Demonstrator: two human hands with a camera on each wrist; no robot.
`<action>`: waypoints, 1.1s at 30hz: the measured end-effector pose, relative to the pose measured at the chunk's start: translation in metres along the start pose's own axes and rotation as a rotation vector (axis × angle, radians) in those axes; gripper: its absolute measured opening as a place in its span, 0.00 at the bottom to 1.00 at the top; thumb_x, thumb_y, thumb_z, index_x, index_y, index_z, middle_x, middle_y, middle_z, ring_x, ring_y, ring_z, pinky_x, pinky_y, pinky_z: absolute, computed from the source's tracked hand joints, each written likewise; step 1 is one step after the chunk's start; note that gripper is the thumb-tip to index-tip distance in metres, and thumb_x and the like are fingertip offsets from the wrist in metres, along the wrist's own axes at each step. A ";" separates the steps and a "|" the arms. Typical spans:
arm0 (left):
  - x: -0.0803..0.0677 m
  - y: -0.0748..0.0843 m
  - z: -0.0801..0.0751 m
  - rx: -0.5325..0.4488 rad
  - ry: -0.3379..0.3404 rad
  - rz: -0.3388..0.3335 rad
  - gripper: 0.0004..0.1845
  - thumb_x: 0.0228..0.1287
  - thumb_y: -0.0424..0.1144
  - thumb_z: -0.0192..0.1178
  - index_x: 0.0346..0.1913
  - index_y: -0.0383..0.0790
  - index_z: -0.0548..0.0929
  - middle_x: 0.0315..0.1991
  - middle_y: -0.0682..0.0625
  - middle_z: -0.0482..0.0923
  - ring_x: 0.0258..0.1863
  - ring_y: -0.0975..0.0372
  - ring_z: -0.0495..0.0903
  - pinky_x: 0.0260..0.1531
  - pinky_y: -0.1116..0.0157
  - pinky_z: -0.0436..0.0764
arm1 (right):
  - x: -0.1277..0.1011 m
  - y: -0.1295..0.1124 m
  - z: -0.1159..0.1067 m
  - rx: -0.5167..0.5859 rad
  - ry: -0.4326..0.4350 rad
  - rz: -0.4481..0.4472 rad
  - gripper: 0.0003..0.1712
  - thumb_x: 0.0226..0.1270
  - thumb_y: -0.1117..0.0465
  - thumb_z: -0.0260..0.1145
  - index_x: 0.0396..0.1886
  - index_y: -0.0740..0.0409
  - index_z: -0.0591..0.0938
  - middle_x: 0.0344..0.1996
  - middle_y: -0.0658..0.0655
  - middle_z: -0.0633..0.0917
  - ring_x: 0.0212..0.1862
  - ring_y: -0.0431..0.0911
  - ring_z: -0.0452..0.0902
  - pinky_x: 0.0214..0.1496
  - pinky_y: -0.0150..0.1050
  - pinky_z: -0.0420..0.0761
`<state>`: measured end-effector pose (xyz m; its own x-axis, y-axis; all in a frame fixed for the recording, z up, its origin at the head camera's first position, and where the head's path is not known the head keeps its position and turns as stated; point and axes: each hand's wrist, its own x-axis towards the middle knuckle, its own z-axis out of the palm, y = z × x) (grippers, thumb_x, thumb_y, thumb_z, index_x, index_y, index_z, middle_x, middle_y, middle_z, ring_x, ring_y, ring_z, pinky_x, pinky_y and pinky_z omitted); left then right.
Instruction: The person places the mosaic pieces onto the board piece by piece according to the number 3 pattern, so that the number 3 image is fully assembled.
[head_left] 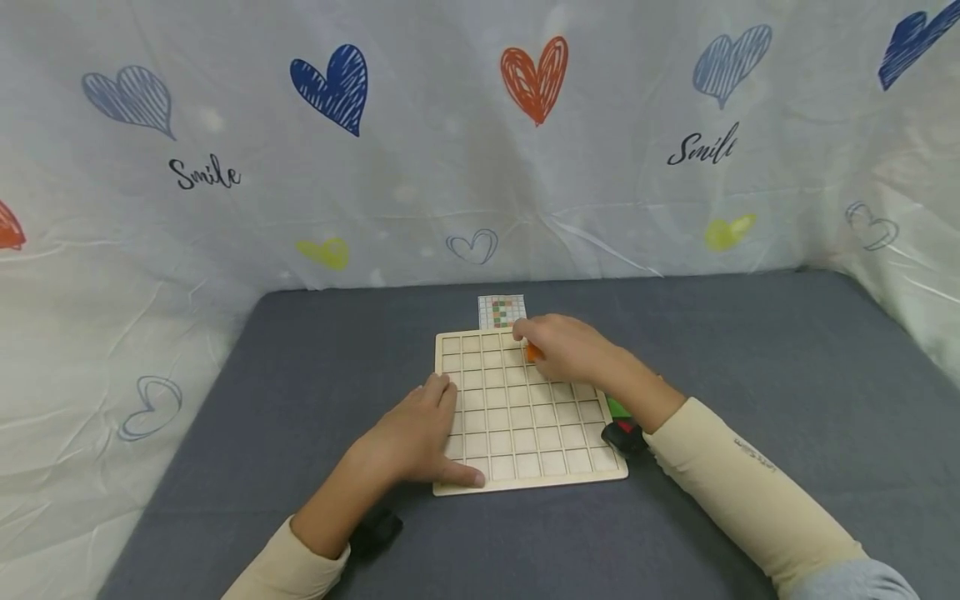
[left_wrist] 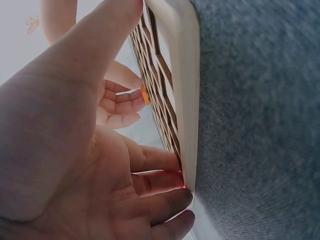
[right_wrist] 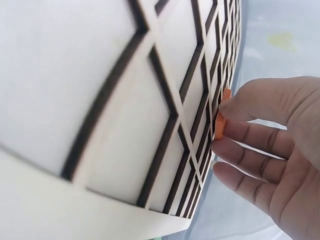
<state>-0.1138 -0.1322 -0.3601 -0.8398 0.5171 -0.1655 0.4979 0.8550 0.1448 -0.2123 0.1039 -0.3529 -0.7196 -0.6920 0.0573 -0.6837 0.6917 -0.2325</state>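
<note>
A pale wooden grid board (head_left: 525, 433) lies flat on the grey table. My left hand (head_left: 420, 433) rests flat on the board's left edge with straight fingers (left_wrist: 160, 182), thumb along the near edge. My right hand (head_left: 566, 348) hovers over the board's far right cells and pinches a small orange tile (head_left: 533, 353) between thumb and fingers. The orange tile (right_wrist: 220, 120) touches the grid surface (right_wrist: 150, 125) near the far edge. From the left wrist the orange tile (left_wrist: 144, 94) shows in the other hand's fingers beyond the board (left_wrist: 180, 75).
A small card with a coloured square pattern (head_left: 502, 311) lies just beyond the board. Green and red pieces (head_left: 619, 410) sit by the board's right edge under my right forearm. A heart-printed white sheet (head_left: 480, 142) backs the grey tabletop (head_left: 750, 367).
</note>
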 end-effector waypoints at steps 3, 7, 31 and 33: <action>-0.001 0.001 -0.001 -0.011 -0.009 -0.007 0.65 0.32 0.75 0.59 0.65 0.26 0.56 0.63 0.38 0.52 0.59 0.49 0.60 0.56 0.57 0.64 | 0.002 -0.001 0.001 -0.014 0.003 -0.005 0.18 0.48 0.74 0.61 0.39 0.54 0.76 0.20 0.47 0.71 0.26 0.42 0.65 0.27 0.35 0.66; -0.001 0.001 -0.001 -0.017 -0.015 -0.012 0.65 0.32 0.75 0.60 0.65 0.26 0.55 0.64 0.38 0.51 0.60 0.48 0.59 0.56 0.57 0.63 | 0.003 -0.003 0.001 -0.024 0.004 -0.005 0.16 0.48 0.74 0.63 0.36 0.53 0.76 0.18 0.47 0.69 0.25 0.42 0.64 0.24 0.35 0.64; -0.001 0.000 0.002 -0.005 -0.007 -0.014 0.65 0.32 0.76 0.58 0.65 0.27 0.54 0.64 0.38 0.52 0.60 0.50 0.59 0.56 0.58 0.63 | -0.007 0.007 0.000 -0.008 0.031 -0.099 0.12 0.54 0.74 0.60 0.29 0.53 0.82 0.28 0.48 0.79 0.32 0.41 0.69 0.36 0.37 0.70; -0.001 0.000 0.002 -0.006 -0.014 -0.014 0.65 0.32 0.76 0.57 0.66 0.28 0.54 0.64 0.38 0.51 0.61 0.49 0.58 0.57 0.58 0.62 | -0.010 0.011 0.000 0.006 0.043 -0.077 0.13 0.56 0.73 0.59 0.33 0.52 0.83 0.30 0.49 0.79 0.34 0.41 0.71 0.37 0.37 0.71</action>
<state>-0.1130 -0.1326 -0.3620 -0.8435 0.5055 -0.1815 0.4847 0.8620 0.1482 -0.2120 0.1184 -0.3562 -0.6695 -0.7336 0.1168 -0.7366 0.6354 -0.2316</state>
